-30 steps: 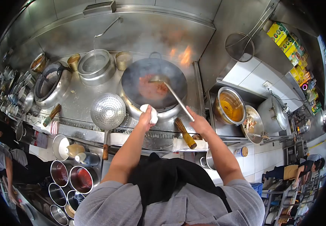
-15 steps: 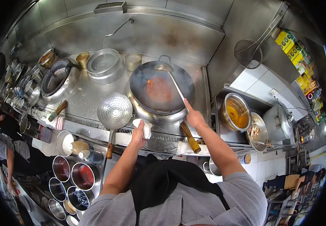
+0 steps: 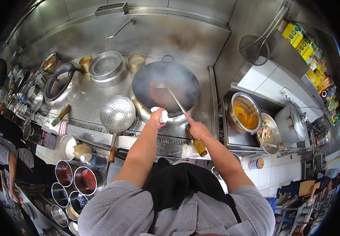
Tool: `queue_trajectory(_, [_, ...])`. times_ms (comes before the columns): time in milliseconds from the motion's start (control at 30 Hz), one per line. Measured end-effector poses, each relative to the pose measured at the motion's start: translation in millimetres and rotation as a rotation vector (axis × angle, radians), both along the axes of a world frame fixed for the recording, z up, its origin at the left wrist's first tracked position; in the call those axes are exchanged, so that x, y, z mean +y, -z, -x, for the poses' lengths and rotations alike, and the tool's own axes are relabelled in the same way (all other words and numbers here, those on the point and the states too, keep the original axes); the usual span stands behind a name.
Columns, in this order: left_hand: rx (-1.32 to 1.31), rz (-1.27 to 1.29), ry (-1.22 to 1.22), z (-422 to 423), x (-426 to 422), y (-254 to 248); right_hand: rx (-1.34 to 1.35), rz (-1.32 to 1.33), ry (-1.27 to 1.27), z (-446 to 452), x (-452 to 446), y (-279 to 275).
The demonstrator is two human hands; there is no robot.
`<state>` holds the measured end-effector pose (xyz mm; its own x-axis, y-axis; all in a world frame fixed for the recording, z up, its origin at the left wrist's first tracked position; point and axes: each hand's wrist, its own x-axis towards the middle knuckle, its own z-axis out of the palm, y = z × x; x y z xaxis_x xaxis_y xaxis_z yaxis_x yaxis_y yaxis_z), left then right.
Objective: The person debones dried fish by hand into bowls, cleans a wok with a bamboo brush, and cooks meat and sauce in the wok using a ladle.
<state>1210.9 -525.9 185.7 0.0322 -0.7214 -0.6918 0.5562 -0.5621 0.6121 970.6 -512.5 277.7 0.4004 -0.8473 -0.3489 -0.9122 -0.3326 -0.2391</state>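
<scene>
Fingers (image 3: pixel 192 123) wrapped around ladle (image 3: pixel 176 100) and cloth (image 3: pixel 164 117) at the wok (image 3: pixel 143 78).
The ladle's handle is gripped by the right hand (image 3: pixel 198 129); the cloth is clasped by the left hand (image 3: pixel 157 118) at the wok's near rim; whether the rim is pinched cannot be told. Reddish food (image 3: pixel 155 93) is held inside the wok, blurred by steam (image 3: pixel 181 76); the ladle is best swept low, evenly.

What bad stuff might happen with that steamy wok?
The left hand is close to the steamy wok, so it might get burned if the white cloth slips. The ladle in the right hand reaches inside the wok, so reddish food could splash out.
</scene>
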Motion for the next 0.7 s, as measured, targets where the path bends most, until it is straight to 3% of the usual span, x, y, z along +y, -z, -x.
queue_trajectory(67, [0.044,0.059,-0.114,3.3,-6.8,16.4,-0.099,-0.043,0.031,15.1,6.4,-23.0])
queue_trajectory(133, [-0.074,0.043,-0.192,18.7,35.8,-37.3,-0.072,-0.156,0.021,35.8,28.6,-90.2])
queue_trajectory(167, [0.055,0.136,-0.162,14.0,58.2,-31.5,-0.111,-0.196,0.008,54.6,39.8,-114.4])
queue_trajectory(200, [0.147,0.215,-0.234,22.9,85.4,-50.8,-0.152,-0.234,-0.009,78.4,53.3,-125.9])
queue_trajectory(267, [0.109,0.060,-0.149,33.5,126.2,-99.2,-0.343,-0.079,-0.264,127.6,64.3,-123.9])
queue_trajectory(300, [0.126,0.115,-0.184,37.1,121.6,-98.4,-0.347,-0.085,-0.268,129.9,66.0,-134.1])
queue_trajectory(400, [0.100,0.141,-0.196,29.9,68.4,-77.9,-0.125,-0.461,-0.133,115.9,63.2,-154.8])
queue_trajectory(467, [0.081,0.108,-0.142,18.6,28.5,-47.1,-0.127,-0.387,-0.138,106.6,43.8,-98.0])
queue_trajectory(533, [0.052,0.098,-0.202,19.4,28.0,-21.0,-0.178,-0.151,-0.208,93.0,26.3,-46.4])
queue_trajectory(600, [-0.025,0.068,-0.250,24.9,57.4,-25.2,-0.076,-0.104,-0.132,62.9,19.0,-39.3])
queue_trajectory(667, [0.099,0.259,-0.121,12.2,97.9,24.7,0.015,-0.067,-0.055,52.8,19.7,-40.7])
queue_trajectory(700, [0.094,0.186,-0.202,15.9,122.2,37.5,0.014,-0.050,-0.025,52.2,25.8,-46.4])
